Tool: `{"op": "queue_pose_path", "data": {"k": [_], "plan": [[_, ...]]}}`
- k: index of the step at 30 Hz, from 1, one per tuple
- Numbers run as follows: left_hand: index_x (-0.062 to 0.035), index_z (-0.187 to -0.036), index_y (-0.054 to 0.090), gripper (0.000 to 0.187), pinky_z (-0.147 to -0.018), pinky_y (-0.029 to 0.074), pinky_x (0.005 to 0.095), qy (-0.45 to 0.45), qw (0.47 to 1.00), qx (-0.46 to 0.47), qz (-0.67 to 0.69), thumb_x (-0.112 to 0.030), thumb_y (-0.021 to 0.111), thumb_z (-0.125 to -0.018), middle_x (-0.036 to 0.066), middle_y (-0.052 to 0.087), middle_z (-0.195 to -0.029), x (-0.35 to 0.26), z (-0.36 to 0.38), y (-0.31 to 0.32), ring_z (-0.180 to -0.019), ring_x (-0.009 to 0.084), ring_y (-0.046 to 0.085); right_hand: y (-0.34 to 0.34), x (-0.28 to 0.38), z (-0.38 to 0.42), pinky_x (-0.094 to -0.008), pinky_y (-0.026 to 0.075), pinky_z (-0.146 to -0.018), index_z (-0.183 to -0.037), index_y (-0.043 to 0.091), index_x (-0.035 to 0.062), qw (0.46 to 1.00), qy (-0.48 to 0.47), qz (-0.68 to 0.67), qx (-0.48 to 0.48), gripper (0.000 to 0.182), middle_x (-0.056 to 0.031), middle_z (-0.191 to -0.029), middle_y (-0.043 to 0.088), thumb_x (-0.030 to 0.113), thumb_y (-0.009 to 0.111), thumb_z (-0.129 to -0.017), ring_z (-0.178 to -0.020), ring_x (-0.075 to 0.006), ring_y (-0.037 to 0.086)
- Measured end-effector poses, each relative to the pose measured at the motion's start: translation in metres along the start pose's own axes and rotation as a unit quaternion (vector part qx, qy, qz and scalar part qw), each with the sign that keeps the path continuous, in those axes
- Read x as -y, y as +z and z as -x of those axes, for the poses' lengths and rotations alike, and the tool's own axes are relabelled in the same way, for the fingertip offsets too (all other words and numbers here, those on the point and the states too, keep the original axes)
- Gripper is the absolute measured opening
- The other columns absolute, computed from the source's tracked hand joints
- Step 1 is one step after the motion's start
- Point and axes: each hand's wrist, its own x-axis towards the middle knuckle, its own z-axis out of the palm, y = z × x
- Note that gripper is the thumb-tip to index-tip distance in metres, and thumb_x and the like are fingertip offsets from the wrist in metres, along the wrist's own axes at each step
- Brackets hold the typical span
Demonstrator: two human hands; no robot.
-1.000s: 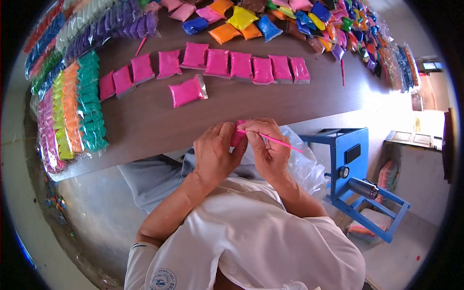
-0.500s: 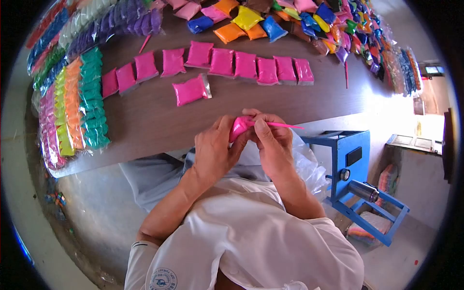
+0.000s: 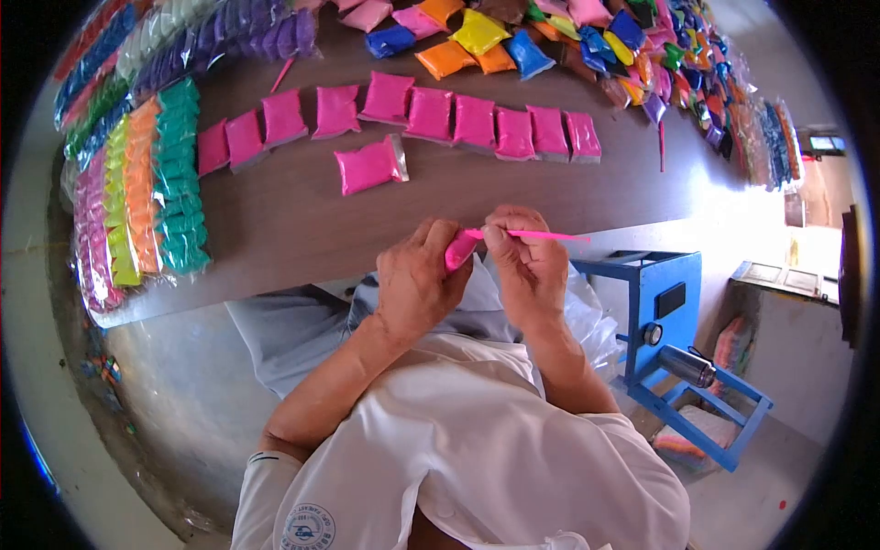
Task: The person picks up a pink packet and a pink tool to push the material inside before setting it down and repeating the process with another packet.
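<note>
My left hand (image 3: 412,280) is closed round a bright pink packet (image 3: 460,252), most of it hidden in the palm and fingers. Its narrow end points toward my right hand (image 3: 527,275), which pinches a thin pink stick (image 3: 555,236) between thumb and fingers. The stick reaches out to the right, and its near end overlaps the packet's tip in this view. Both hands are held over the table's front edge. Beyond them a single pink packet (image 3: 368,167) lies flat, in front of a curved row of several like packets (image 3: 428,114).
Bundled packets in strips (image 3: 181,183) cover the table's left side. A heap of mixed-colour packets (image 3: 614,41) lies at the back right. Two more pink sticks rest on the table (image 3: 275,206). At right stands a blue stool (image 3: 674,293) with a metal flask (image 3: 687,365).
My right hand has drawn slightly right with the stick, opening a gap between the hands. The left hand keeps its hold on the pink packet.
</note>
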Motion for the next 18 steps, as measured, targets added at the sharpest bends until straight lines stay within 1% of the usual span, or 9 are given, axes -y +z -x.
{"op": "queue_pose_path", "data": {"k": [2,5,6,9,10,13,14,16,18], "plan": [[-0.0079,-0.099,0.058,0.021,-0.06,0.048,0.046,-0.003,1.0,0.001,-0.001,-0.009,0.069,-0.081,0.014,0.063,-0.084,0.0,0.0,0.001,-0.072,0.0384,0.063,-0.007,0.019,-0.004,-0.0279,0.048,-0.068,-0.097,0.068,0.0011,0.992,0.078,0.085,0.053,0.015,-0.0085,-0.088,0.066,0.015,0.068,-0.093,-0.077,-0.0141,0.061],[-0.0083,-0.099,0.058,0.021,-0.06,0.049,0.0456,0.011,1.0,-0.005,-0.01,-0.008,0.069,-0.081,0.014,0.063,-0.084,-0.001,0.0,0.002,-0.073,0.0375,0.064,-0.007,0.022,-0.001,-0.0282,0.047,-0.065,-0.096,0.068,0.0006,0.985,0.142,0.071,0.072,0.015,-0.008,-0.084,0.065,0.015,0.067,-0.093,-0.072,-0.0152,0.06],[-0.0083,-0.099,0.058,0.021,-0.06,0.049,0.0456,0.01,1.0,-0.006,-0.01,-0.008,0.069,-0.081,0.014,0.063,-0.084,-0.001,0.0,0.002,-0.073,0.0375,0.064,-0.008,0.024,0.002,-0.0282,0.047,-0.065,-0.096,0.068,0.0006,0.985,0.142,0.071,0.073,0.015,-0.008,-0.084,0.065,0.015,0.067,-0.093,-0.072,-0.0152,0.06],[-0.0085,-0.099,0.058,0.023,-0.06,0.049,0.0453,0.021,1.0,-0.007,-0.005,-0.006,0.069,-0.079,0.013,0.063,-0.085,-0.001,0.0,0.003,-0.074,0.0372,0.063,-0.008,0.025,0.01,-0.0263,0.044,-0.063,-0.097,0.068,0.0006,0.989,-0.006,0.015,0.147,0.018,-0.0069,-0.08,0.065,0.019,0.065,-0.095,-0.071,-0.0111,0.056],[-0.0085,-0.099,0.058,0.023,-0.061,0.049,0.0454,0.016,1.0,-0.005,-0.012,-0.006,0.069,-0.078,0.013,0.063,-0.085,-0.002,-0.001,0.003,-0.075,0.0373,0.063,-0.008,0.025,0.01,-0.0263,0.044,-0.063,-0.097,0.068,0.0006,0.989,-0.006,0.014,0.147,0.018,-0.0069,-0.08,0.065,0.019,0.065,-0.095,-0.071,-0.0111,0.056],[-0.0085,-0.098,0.058,0.024,-0.062,0.048,0.0456,0.006,1.0,-0.005,-0.021,-0.006,0.07,-0.077,0.013,0.062,-0.086,-0.004,-0.001,0.004,-0.077,0.0374,0.063,-0.011,0.025,0.004,-0.0266,0.043,-0.06,-0.096,0.069,0.0021,0.988,0.14,0.055,0.039,0.012,-0.0073,-0.08,0.064,0.014,0.066,-0.094,-0.067,-0.012,0.055],[-0.0084,-0.098,0.058,0.024,-0.062,0.048,0.0458,0.001,1.0,-0.005,-0.022,-0.006,0.07,-0.077,0.013,0.062,-0.086,-0.005,-0.001,0.004,-0.078,0.0375,0.063,-0.008,0.023,0.006,-0.0266,0.043,-0.06,-0.096,0.069,0.0021,0.988,0.139,0.054,0.039,0.012,-0.0073,-0.08,0.064,0.014,0.066,-0.094,-0.067,-0.012,0.055],[-0.0084,-0.098,0.057,0.024,-0.062,0.048,0.0462,0.01,1.0,0.002,-0.024,-0.007,0.069,-0.077,0.013,0.062,-0.086,-0.002,0.001,0.003,-0.078,0.0377,0.062,-0.001,0.018,0.016,-0.0258,0.041,-0.058,-0.096,0.069,0.0014,0.997,0.006,0.041,0.069,0.015,-0.0053,-0.079,0.064,0.016,0.066,-0.095,-0.067,-0.0087,0.053],[-0.0083,-0.098,0.057,0.023,-0.062,0.048,0.0466,0.018,0.999,0.009,-0.025,-0.007,0.069,-0.078,0.013,0.061,-0.086,-0.001,0.001,0.003,-0.078,0.0379,0.062,-0.009,0.025,0.016,-0.0254,0.042,-0.059,-0.098,0.07,0.0011,0.994,0.036,0.039,0.091,0.017,-0.0056,-0.08,0.065,0.017,0.065,-0.095,-0.069,-0.0075,0.052]]}}
